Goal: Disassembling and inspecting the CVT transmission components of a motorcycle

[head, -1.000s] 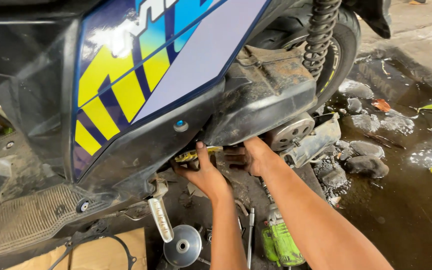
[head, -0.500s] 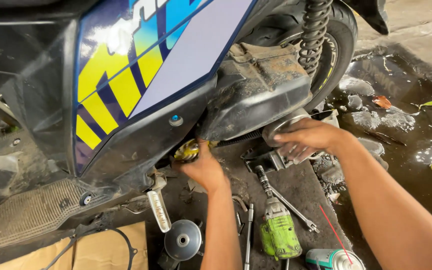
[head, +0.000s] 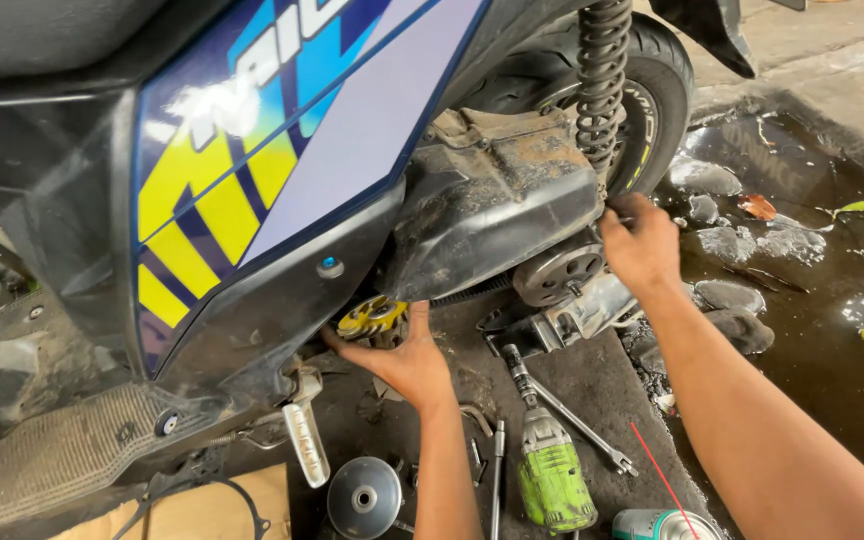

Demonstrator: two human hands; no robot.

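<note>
View from my head camera, under the flank of a scooter with a blue, yellow and grey side panel (head: 282, 170). My left hand (head: 402, 362) reaches beneath the panel, fingers curled against a yellow toothed pulley (head: 374, 318); whether it grips the pulley I cannot tell. My right hand (head: 640, 245) is closed over the rear edge of the dirty black engine cover (head: 497, 205), just beside the coil shock spring (head: 602, 80) and above a round metal clutch drum (head: 557, 275). On the floor between my forearms lie a green impact driver (head: 552, 480), a long wrench (head: 577, 425) and a silver disc (head: 364, 497).
</note>
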